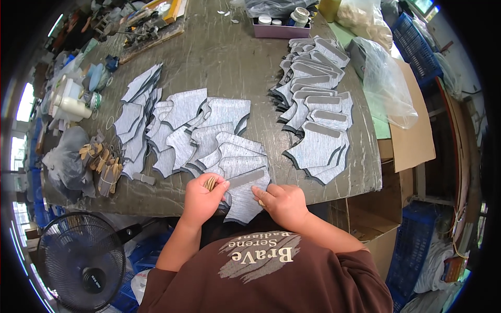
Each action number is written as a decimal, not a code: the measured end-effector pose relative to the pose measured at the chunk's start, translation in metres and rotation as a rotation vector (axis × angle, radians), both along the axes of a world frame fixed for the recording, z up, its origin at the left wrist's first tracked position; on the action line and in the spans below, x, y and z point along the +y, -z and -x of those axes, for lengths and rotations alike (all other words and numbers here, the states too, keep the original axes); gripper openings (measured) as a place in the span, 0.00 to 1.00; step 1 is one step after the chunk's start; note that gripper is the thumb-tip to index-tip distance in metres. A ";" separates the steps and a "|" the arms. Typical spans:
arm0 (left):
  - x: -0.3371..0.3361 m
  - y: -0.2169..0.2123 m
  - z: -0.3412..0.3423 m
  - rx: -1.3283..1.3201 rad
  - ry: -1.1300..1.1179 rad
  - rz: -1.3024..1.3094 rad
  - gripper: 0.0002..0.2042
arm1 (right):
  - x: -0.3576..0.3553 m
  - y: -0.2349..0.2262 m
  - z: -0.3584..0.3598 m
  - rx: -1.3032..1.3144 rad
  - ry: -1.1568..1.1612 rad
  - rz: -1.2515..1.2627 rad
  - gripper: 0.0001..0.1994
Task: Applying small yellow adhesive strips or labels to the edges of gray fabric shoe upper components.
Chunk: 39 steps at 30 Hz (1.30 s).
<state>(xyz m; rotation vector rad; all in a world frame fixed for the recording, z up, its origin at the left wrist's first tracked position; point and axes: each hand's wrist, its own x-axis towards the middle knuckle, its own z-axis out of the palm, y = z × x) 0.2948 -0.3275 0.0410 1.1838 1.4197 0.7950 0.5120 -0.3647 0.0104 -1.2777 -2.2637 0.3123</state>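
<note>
Dark worktable (224,62), seen from above. Lower left: black fan (81,261). Lower centre: left hand (202,199), curled around a tan bundle (210,183), forearm rising from below; grey cut piece (243,204) with darker strip (248,179), between both hands; right hand (286,205), forearm angled inward, thumb pressing the piece's right side, fingertips hidden. Right: overlapping stack (313,148).

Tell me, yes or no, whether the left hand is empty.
No, the left hand has a small tan bundle tucked between its thumb and fingers.
</note>
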 end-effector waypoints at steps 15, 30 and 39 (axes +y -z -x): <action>0.000 0.002 -0.004 0.026 -0.016 -0.003 0.05 | 0.002 -0.002 0.001 0.013 0.022 -0.041 0.13; -0.006 0.000 -0.006 0.115 0.122 -0.535 0.05 | 0.025 -0.010 -0.004 0.552 0.246 0.238 0.14; 0.002 -0.004 0.006 -0.743 0.161 0.036 0.29 | 0.040 -0.043 -0.087 0.854 0.647 0.297 0.09</action>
